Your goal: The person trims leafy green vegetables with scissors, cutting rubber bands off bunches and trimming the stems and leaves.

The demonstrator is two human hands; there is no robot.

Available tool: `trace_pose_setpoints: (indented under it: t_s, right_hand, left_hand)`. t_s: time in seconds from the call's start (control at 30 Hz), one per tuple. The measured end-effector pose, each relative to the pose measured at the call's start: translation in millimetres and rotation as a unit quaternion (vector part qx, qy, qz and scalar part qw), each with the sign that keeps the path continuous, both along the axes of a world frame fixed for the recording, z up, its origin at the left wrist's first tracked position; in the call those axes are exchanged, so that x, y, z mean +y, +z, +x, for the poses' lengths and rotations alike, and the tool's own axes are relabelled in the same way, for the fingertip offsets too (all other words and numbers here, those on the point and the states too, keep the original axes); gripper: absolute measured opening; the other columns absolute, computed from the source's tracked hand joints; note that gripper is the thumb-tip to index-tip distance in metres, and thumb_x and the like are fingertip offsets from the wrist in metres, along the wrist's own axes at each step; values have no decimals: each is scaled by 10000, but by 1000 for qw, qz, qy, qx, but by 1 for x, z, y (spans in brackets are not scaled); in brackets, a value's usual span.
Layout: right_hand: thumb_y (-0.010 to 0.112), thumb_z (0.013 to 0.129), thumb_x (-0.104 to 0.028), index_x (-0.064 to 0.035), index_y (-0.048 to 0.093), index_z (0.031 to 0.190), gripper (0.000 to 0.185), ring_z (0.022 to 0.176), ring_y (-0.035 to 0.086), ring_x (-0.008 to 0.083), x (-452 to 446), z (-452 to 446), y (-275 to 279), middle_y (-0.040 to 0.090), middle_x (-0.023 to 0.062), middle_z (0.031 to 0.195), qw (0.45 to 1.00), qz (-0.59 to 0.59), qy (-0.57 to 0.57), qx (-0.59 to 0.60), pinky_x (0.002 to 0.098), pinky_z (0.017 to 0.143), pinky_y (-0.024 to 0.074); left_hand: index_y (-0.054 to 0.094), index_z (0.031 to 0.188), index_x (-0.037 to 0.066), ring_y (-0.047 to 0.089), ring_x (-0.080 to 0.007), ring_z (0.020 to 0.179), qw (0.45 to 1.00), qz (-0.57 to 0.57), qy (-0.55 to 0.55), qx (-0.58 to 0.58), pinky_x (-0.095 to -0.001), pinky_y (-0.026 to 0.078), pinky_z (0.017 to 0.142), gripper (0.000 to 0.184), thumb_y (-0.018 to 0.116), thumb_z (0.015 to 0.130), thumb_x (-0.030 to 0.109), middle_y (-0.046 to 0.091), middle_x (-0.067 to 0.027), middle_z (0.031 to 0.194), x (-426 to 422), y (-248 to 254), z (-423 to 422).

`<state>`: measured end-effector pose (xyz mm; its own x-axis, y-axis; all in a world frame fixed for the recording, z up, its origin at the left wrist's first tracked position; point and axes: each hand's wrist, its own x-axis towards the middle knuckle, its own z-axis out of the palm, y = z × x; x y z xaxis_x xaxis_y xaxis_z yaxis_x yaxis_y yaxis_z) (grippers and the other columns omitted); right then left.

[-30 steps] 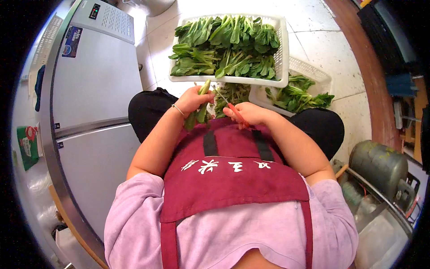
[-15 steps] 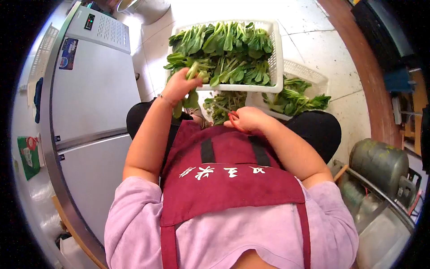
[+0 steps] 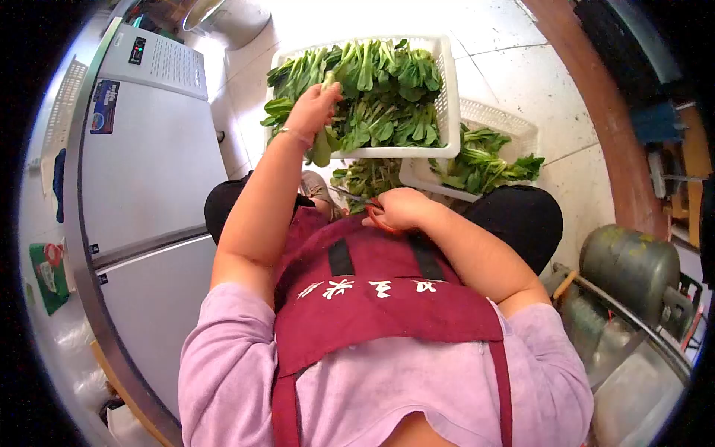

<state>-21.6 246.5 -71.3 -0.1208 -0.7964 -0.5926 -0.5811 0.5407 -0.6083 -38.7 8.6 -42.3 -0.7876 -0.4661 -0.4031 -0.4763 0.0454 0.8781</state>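
My left hand (image 3: 314,112) is closed around a leafy green, a bok choy (image 3: 322,149), with its pale stem end poking up past the fingers and its leaves hanging below. It is over the left part of a white plastic basket (image 3: 451,97), where rows of bok choy (image 3: 395,71) lie. In front of my apron, my right hand (image 3: 398,209) grips red-handled scissors (image 3: 381,220), their blades pointing left above a heap of cut greens (image 3: 365,176) on the floor.
A second, lower white basket (image 3: 514,128) with loose greens (image 3: 495,160) stands at the right. A white refrigerator cabinet (image 3: 156,149) runs along my left. Far right is a grey-green gas cylinder (image 3: 629,264); a metal pot (image 3: 231,22) stands at the back left.
My left hand has moved up and forward over the basket with the bok choy. My right hand stays low with the scissors, their blades now pointing more to the left. The view has shifted slightly.
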Motion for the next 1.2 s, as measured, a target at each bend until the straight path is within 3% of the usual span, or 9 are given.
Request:
trace_pose_setpoints:
  t_s: [0.07,0.13,0.3,0.37,0.53,0.63,0.97,1.03,1.2]
  right_hand:
    - [506,770,-623,-32,651,842,613,829,612,362,-4,0,-3,642,193,857,1000,-4,10,1,439,731,483]
    - [505,786,-588,-49,652,844,562,816,608,369,-5,-2,-5,638,198,841,1000,-29,-9,3,440,724,482]
    - [577,789,-536,-56,599,788,480,731,589,354,-6,-13,1,612,171,737,999,-13,-36,-23,425,654,448]
    - [572,800,-525,-59,586,763,467,678,577,358,-5,-15,-2,591,181,694,999,-14,-34,-32,417,622,441]
    - [551,863,-442,-1,534,812,444,653,565,156,-5,-9,0,578,89,714,967,-56,-165,-184,305,588,436]
    - [492,857,-529,2,578,888,539,796,610,347,-7,1,-12,619,214,834,942,-174,-171,-232,411,703,454]
    - [487,850,-551,25,548,833,579,764,602,323,-1,-6,16,603,221,807,979,-84,-79,-168,411,708,456]
    - [470,851,-565,27,551,774,602,726,600,318,-2,-6,8,602,214,763,983,-83,-62,-154,411,681,452]
    - [461,857,-568,20,550,770,601,710,588,295,-4,-10,16,592,180,723,983,-46,-37,-174,395,668,442]
  left_hand:
    - [515,1124,2,544,-202,802,989,144,22,30,-319,466,707,391,517,882,308,566,-77,934,-6,18,22]
    - [478,1144,-6,535,-219,886,895,421,-35,145,-337,469,765,319,454,903,201,544,-94,995,-11,29,44]
    - [469,1131,-6,554,-271,919,867,458,39,193,-414,470,840,273,438,903,142,558,-134,1025,7,45,82]
    - [453,1152,-15,575,-296,934,885,428,33,180,-431,451,902,291,460,910,146,573,-166,1059,9,46,93]
    - [471,1154,75,575,-138,746,946,307,34,94,-283,489,665,275,509,907,190,608,-66,963,12,47,111]
    - [473,1127,70,554,-123,745,973,228,-13,39,-268,467,666,256,528,900,176,600,-71,913,18,32,118]
    - [549,948,9,536,-97,680,962,-64,-237,-116,-254,454,614,196,523,901,198,605,-25,788,40,5,126]
    - [580,898,18,574,-181,633,949,-132,-275,-81,-322,465,607,228,525,871,237,616,-79,714,38,-2,126]
    - [553,933,8,543,-121,658,945,-132,-279,-108,-271,462,614,200,509,905,201,605,-41,753,41,-6,124]
